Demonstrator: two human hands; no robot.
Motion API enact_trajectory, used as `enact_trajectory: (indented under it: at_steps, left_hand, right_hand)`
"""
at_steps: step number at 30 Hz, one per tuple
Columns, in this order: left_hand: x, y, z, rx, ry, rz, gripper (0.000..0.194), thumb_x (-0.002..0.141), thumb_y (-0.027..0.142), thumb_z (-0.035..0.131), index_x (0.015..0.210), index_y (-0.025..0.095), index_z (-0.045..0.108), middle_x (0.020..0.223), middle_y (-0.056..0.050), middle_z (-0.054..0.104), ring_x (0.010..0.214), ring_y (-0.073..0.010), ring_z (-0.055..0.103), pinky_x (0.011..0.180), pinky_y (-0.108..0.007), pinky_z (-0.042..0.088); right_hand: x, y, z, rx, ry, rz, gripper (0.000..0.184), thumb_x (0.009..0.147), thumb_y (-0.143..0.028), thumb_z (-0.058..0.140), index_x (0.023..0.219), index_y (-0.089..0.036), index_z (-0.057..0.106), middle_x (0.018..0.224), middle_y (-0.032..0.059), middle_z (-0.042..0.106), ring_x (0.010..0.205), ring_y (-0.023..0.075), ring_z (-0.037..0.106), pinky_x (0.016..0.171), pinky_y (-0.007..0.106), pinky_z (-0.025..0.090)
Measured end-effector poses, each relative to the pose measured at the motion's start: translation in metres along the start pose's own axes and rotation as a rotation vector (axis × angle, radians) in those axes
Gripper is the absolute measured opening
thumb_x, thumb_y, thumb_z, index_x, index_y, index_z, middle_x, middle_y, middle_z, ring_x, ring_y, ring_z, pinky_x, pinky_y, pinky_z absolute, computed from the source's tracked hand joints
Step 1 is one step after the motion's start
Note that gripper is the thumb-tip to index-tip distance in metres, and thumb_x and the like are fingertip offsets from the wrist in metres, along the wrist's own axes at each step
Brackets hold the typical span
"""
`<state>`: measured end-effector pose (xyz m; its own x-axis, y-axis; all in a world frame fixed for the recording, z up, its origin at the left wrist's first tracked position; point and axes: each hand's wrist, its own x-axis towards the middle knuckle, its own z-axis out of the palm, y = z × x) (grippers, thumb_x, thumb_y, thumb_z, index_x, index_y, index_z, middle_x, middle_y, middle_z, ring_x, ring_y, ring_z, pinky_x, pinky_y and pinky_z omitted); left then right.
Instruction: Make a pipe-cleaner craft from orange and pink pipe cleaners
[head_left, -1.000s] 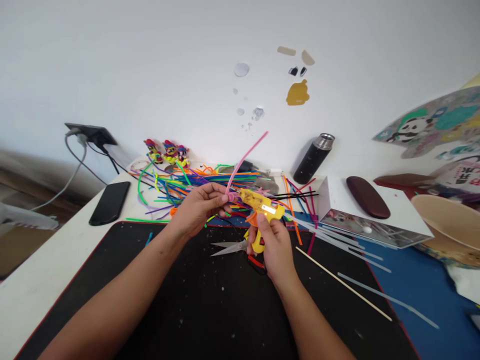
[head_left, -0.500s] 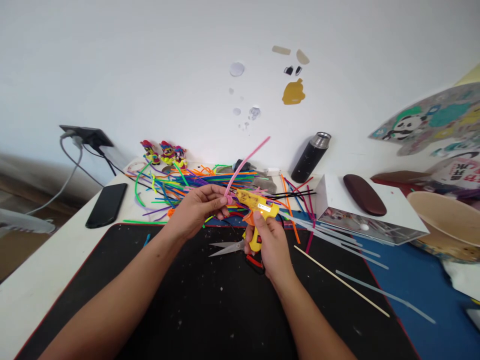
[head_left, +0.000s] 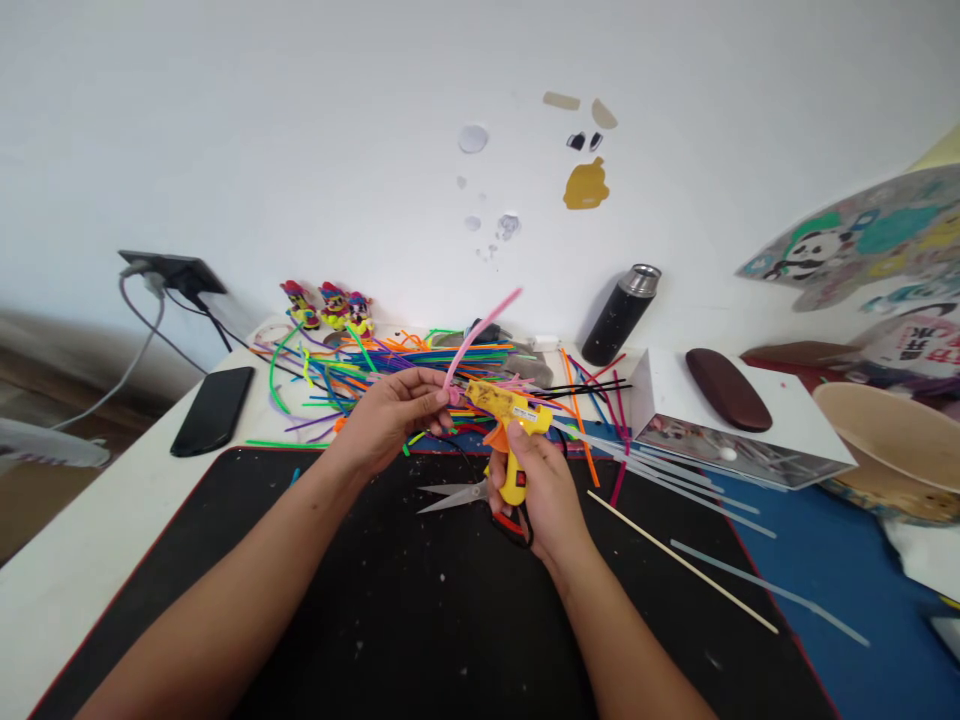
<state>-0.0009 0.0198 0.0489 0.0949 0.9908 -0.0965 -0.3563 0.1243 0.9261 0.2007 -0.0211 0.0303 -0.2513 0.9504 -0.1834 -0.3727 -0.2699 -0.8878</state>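
Between the thumb and fingers of my left hand is a pink pipe cleaner, coiled at its lower end, its free length rising up and to the right. My right hand is wrapped round the handle of a yellow hot glue gun. The gun's nozzle points left and sits at or very close to the pink coil; whether they touch I cannot tell. A clear glue stick runs out of the gun's back. Open scissors lie on the black mat under my right hand, their handles partly hidden by it.
Behind my hands spreads a pile of coloured pipe cleaners. A black phone and small figurines are on the left. Rightward are a black thermos, a white box, a wooden stick and loose glue sticks.
The pink pipe cleaner's free end has swung down and left. The glue gun has shifted slightly left, its nozzle still by the coil. My left hand keeps its pinch.
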Motion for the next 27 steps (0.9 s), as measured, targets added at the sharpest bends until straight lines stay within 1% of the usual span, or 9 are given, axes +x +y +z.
enact_trajectory:
  at_steps: [4,6,8,11,14,16,19,22,27]
  left_hand:
    - [0.005,-0.001,-0.007,-0.108,0.090,0.018,0.036,0.066,0.020,0.099,0.094,0.010,0.079,0.076,-0.004,0.076,0.056,-0.0110,0.069,0.048,-0.015,0.054]
    - [0.007,0.001,-0.010,-0.174,0.136,0.019,0.032,0.068,0.012,0.095,0.096,0.010,0.079,0.074,-0.004,0.075,0.056,-0.0107,0.069,0.047,-0.014,0.054]
    - [0.009,0.004,-0.011,-0.265,0.176,0.000,0.024,0.075,0.005,0.088,0.096,0.009,0.078,0.075,-0.004,0.075,0.057,-0.0102,0.070,0.047,-0.012,0.055]
    - [0.011,0.009,-0.011,-0.469,0.261,-0.030,0.013,0.087,-0.001,0.073,0.092,0.011,0.075,0.077,-0.003,0.074,0.060,-0.0074,0.070,0.050,-0.008,0.056]
    - [0.012,0.013,-0.010,-0.610,0.309,-0.072,0.018,0.096,-0.002,0.062,0.093,0.012,0.073,0.079,-0.003,0.074,0.065,-0.0058,0.072,0.056,-0.005,0.058]
    - [0.012,0.012,-0.009,-0.611,0.295,-0.097,0.018,0.095,-0.003,0.063,0.095,0.012,0.073,0.081,-0.003,0.075,0.068,-0.0062,0.073,0.061,-0.005,0.060]
    - [0.012,0.008,-0.006,-0.551,0.268,-0.118,0.019,0.090,-0.005,0.068,0.096,0.012,0.074,0.081,-0.003,0.075,0.072,-0.0073,0.075,0.066,-0.006,0.062]
    - [0.011,0.003,-0.003,-0.515,0.256,-0.129,0.021,0.087,-0.007,0.068,0.096,0.011,0.075,0.083,-0.005,0.076,0.074,-0.0082,0.076,0.068,-0.006,0.061]
    - [0.009,-0.005,0.002,-0.439,0.212,-0.113,0.022,0.084,-0.009,0.069,0.093,0.010,0.077,0.084,-0.005,0.078,0.072,-0.0087,0.076,0.069,-0.008,0.062]
  right_hand:
    - [0.001,-0.001,0.000,0.111,-0.001,0.020,0.060,0.079,-0.074,0.079,0.072,-0.018,0.060,0.053,-0.0041,0.057,0.034,0.0088,0.050,0.033,0.017,0.032]
    - [0.001,-0.002,-0.001,0.136,0.012,0.018,0.059,0.079,-0.072,0.081,0.072,-0.018,0.059,0.053,-0.0046,0.056,0.034,0.0086,0.050,0.033,0.017,0.032]
    - [0.002,-0.003,-0.001,0.132,0.018,0.015,0.059,0.079,-0.072,0.080,0.070,-0.018,0.059,0.053,-0.0043,0.056,0.035,0.0084,0.050,0.033,0.017,0.033]
    - [0.001,-0.003,-0.001,0.116,0.025,0.005,0.057,0.080,-0.072,0.079,0.075,-0.018,0.062,0.053,-0.0044,0.056,0.035,0.0088,0.049,0.032,0.017,0.032]
    - [0.000,-0.002,0.000,0.115,0.031,-0.007,0.057,0.082,-0.073,0.077,0.077,-0.019,0.062,0.054,-0.0042,0.057,0.036,0.0093,0.049,0.033,0.018,0.032]
    - [0.000,-0.002,0.000,0.111,0.033,-0.016,0.056,0.083,-0.072,0.077,0.077,-0.019,0.061,0.055,-0.0041,0.057,0.036,0.0094,0.050,0.034,0.018,0.033]
    - [-0.001,-0.003,0.001,0.083,0.037,-0.027,0.054,0.083,-0.070,0.078,0.080,-0.018,0.064,0.054,-0.0045,0.058,0.035,0.0093,0.050,0.035,0.019,0.033]
    - [-0.003,-0.003,0.002,0.050,0.035,-0.048,0.057,0.084,-0.073,0.076,0.083,-0.017,0.066,0.055,-0.0038,0.059,0.036,0.0102,0.052,0.035,0.019,0.033]
    - [-0.004,-0.003,0.002,-0.002,0.034,-0.076,0.059,0.086,-0.075,0.072,0.079,-0.017,0.064,0.054,-0.0023,0.060,0.037,0.0103,0.054,0.037,0.019,0.036]
